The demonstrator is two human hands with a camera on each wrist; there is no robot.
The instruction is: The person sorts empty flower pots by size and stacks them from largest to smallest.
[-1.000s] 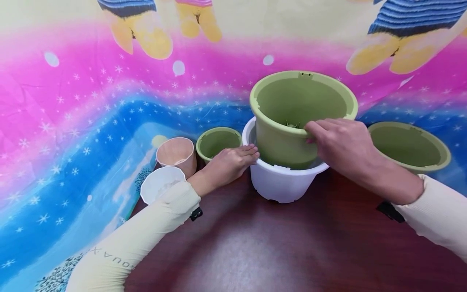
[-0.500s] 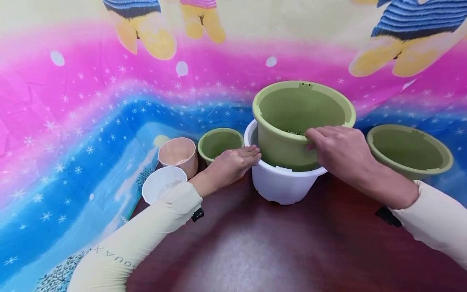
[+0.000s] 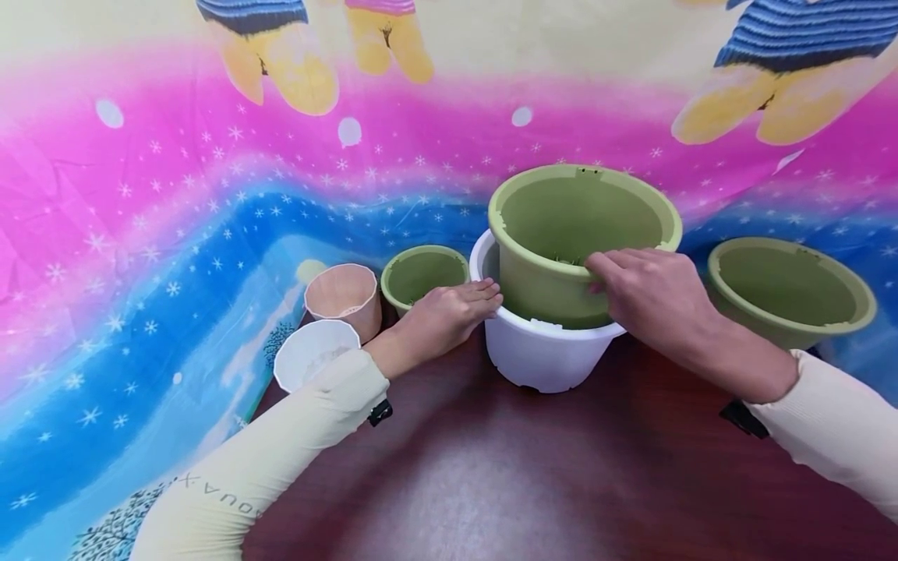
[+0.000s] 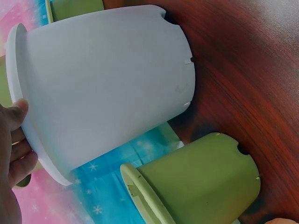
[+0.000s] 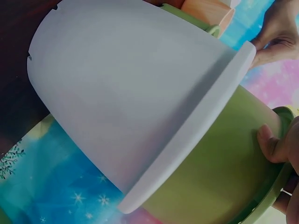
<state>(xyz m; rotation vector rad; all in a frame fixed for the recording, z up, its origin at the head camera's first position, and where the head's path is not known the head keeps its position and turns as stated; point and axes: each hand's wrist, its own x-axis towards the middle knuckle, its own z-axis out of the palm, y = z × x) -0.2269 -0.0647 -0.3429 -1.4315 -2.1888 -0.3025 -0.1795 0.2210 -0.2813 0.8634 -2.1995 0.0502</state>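
Observation:
A large green flower pot [image 3: 547,290] sits partly down inside a white flower pot [image 3: 547,358], its upper part standing well above the white rim. My right hand [image 3: 655,294] grips the green pot's near right rim, the thumb [image 5: 266,140] on the outer wall in the right wrist view. On the white pot's left rim, my left hand [image 3: 449,312] holds on; the left wrist view has its thumb [image 4: 19,109] against the outside of that rim. How deep the green pot's base reaches is hidden by the white wall.
Left of the pots stand a small green pot [image 3: 424,273], a peach pot [image 3: 344,296] and a small white pot [image 3: 309,351]. Another green pot [image 3: 789,288] is at the right. All are near a patterned cloth backdrop [image 3: 245,226] behind the dark wooden table [image 3: 449,483].
The green pot has sunk lower into the white pot, with my right hand moving down on its rim. My left hand stays on the white rim. The view shifts slightly.

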